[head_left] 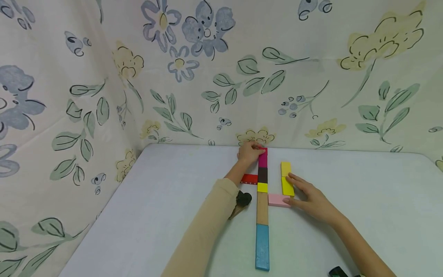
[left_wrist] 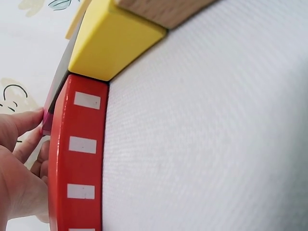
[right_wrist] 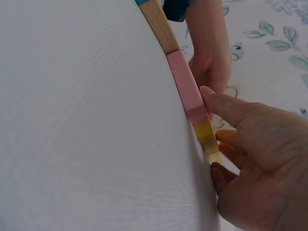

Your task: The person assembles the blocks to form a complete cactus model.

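Note:
A straight row of blocks lies on the white table: a magenta block (head_left: 263,159) at the far end, then dark brown (head_left: 262,175), small yellow (head_left: 262,187), plain wood (head_left: 262,209) and a long blue block (head_left: 262,248) nearest. My left hand (head_left: 248,154) pinches the magenta block's far end between thumb and finger. A red block with white marks (left_wrist: 79,154) sticks out left from the row. On the right, a pink block (head_left: 277,200) meets the wood block. Two yellow blocks (head_left: 285,169) run away from its outer end. My right hand (head_left: 313,200) has its thumb on the pink block and fingertips along the yellow ones.
Floral cloth (head_left: 242,96) hangs behind the table and along its left side. A black device (head_left: 243,198) sits at my left wrist, close beside the row. Another dark device (head_left: 337,271) shows below my right forearm.

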Motion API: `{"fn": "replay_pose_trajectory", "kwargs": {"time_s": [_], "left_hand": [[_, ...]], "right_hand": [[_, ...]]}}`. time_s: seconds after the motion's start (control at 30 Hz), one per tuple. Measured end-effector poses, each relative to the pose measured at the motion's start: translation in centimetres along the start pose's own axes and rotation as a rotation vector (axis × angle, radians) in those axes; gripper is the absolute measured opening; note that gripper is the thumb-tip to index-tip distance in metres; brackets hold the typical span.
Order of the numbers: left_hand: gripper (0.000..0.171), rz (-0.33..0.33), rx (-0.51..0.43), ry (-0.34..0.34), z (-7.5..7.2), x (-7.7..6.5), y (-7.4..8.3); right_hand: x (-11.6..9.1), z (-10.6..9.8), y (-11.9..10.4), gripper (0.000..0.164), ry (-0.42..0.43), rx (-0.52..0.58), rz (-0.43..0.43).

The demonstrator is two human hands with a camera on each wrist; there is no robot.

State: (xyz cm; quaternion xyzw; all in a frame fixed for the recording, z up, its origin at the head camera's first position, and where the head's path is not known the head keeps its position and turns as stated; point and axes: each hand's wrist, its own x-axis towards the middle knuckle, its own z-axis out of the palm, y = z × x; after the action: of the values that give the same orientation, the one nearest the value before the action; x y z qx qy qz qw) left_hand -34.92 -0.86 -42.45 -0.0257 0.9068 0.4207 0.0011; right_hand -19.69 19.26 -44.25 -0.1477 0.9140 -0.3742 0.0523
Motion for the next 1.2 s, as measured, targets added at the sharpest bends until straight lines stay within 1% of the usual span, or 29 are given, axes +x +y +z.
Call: {"fn": "replay_pose_trajectory", "kwargs": {"time_s": [0.1, 0.37, 0.47, 0.6, 0.73, 0.83, 0.97, 1.1, 1.2], "left_hand": [[0.023, -0.006, -0.019, -0.001, -0.2, -0.1, -0.1], [0.025, -0.016, -0.151, -0.041, -0.9, -0.1, -0.6], [0.028, -0.015, -0.164, -0.052, -1.5, -0.1, -0.7], [0.029, 0.000, -0.204, -0.066, -2.5, -0.3, -0.7], [0.029, 0.022, -0.271, -0.079, -4.0, -0.6, -0.6], [0.029, 0.038, -0.297, -0.081, -5.2, -1.0, -0.5], [0.030, 0.078, -0.297, -0.100, -6.7, -1.7, -0.4], [0.031, 0.153, -0.283, -0.140, -8.1, -2.8, -0.7], [0.031, 0.205, -0.282, -0.170, -9.0, -4.0, -1.3]], "right_hand": [[0.0, 0.0, -0.1, 0.079, -0.003, 0.001, 0.001], [0.1, 0.0, -0.2, 0.079, -0.001, -0.002, -0.001], [0.0, 0.1, -0.2, 0.079, -0.002, 0.011, 0.006], [0.0, 0.1, -0.2, 0.080, -0.006, 0.011, 0.011], [0.1, 0.1, -0.2, 0.080, -0.006, -0.005, 0.006], [0.1, 0.1, -0.2, 0.080, -0.005, -0.009, 0.000], [0.1, 0.1, -0.2, 0.080, -0.008, -0.005, 0.000], [0.0, 0.1, -0.3, 0.080, -0.010, 0.004, -0.003], [0.0, 0.0, -0.3, 0.080, -0.005, 0.004, -0.011]]}}
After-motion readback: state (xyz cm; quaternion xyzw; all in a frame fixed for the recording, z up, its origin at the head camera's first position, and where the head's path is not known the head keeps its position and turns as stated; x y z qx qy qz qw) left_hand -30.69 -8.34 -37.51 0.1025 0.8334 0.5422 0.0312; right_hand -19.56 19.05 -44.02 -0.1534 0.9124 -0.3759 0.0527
